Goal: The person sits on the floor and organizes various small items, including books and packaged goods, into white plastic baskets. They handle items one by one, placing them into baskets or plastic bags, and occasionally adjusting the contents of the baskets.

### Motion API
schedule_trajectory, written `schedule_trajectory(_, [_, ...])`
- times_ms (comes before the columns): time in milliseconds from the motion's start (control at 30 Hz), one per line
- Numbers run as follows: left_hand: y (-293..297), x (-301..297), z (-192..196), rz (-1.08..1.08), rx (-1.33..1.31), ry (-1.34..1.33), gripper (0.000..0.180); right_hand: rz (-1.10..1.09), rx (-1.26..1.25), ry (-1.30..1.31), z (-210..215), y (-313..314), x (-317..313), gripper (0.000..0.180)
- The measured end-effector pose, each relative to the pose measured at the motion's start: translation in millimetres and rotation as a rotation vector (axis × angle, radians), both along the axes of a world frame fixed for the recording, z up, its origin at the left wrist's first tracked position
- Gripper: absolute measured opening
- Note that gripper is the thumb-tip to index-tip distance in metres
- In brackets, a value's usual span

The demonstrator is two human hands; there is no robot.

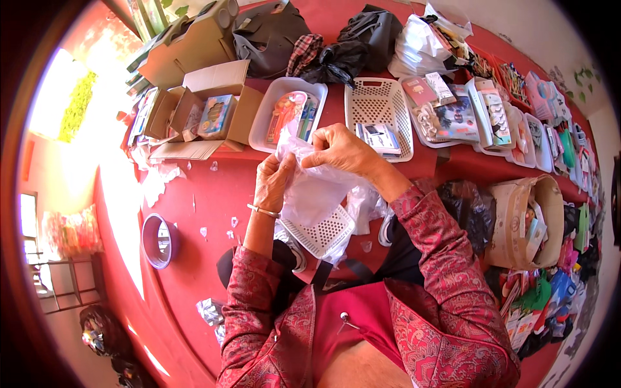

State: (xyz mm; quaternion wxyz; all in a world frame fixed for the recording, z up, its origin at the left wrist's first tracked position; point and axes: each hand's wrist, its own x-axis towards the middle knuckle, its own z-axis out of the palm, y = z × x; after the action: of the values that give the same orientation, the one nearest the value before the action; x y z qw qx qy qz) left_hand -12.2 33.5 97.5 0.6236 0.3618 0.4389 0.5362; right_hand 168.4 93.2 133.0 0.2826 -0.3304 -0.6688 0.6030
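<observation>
A thin white translucent plastic bag (315, 194) hangs between my hands in front of me. My left hand (275, 178) pinches its upper edge between thumb and fingers; a bracelet circles that wrist. My right hand (339, 150) is closed on the bag's top, slightly farther from me, its fingers bent around the film. Below the bag, a white perforated plastic basket (322, 234) sits low between my feet, partly covered by the film. Just beyond my hands stands a white tub (257, 123) with an orange pencil set in it.
Another perforated white basket (381, 90) holds small boxes. An open cardboard box (246, 110) stands at the far left, a purple bowl (158, 241) on the left floor. At right are a cardboard carton (511, 226) and several filled trays. Plastic scraps (204, 231) lie on the red floor.
</observation>
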Motion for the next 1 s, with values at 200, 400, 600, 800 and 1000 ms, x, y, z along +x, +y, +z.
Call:
schedule_trajectory(200, [-2,6,8,0.147,0.051,0.212,0.022,-0.107,-0.327,0.487,3,0,-2,0.026])
schedule_trajectory(400, [7,-12,-8,0.266,0.151,0.224,0.022,-0.155,-0.107,0.377,14,28,41,0.02])
schedule_trajectory(600, [3,1,1,0.053,0.082,0.369,0.014,-0.254,-0.056,0.314,9,34,58,0.017])
schedule_trajectory(800, [13,1,-9,0.101,0.035,0.002,0.017,-0.484,0.055,0.258,-11,33,49,0.018])
schedule_trajectory(1000, [19,-8,-7,0.094,0.155,-0.439,0.035,-0.374,-0.223,0.311,-17,30,38,0.026])
